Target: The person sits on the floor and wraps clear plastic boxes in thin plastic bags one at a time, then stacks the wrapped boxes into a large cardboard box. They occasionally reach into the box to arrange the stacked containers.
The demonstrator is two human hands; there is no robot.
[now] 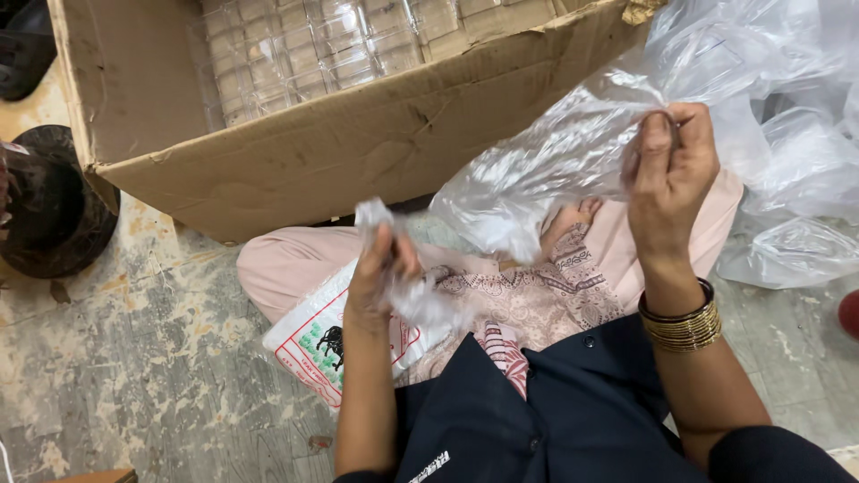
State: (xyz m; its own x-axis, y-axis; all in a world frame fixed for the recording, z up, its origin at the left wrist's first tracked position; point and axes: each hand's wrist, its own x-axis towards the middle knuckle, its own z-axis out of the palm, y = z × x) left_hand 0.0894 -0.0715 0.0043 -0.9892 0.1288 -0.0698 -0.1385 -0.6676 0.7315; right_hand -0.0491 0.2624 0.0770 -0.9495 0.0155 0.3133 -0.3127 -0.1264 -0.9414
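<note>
While a cardboard box (358,152) of clear containers stands on the floor (134,358) at upper left, the left hand (380,268) grips a crumpled wad of clear plastic (420,300) over the lap; the right hand (667,174), raised higher, pinches a clear plastic bag (546,170) that hangs leftward below it.

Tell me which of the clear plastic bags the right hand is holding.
The right hand pinches the large clear bag stretched across the lap; the other bags lie loose on the floor, untouched.
</note>
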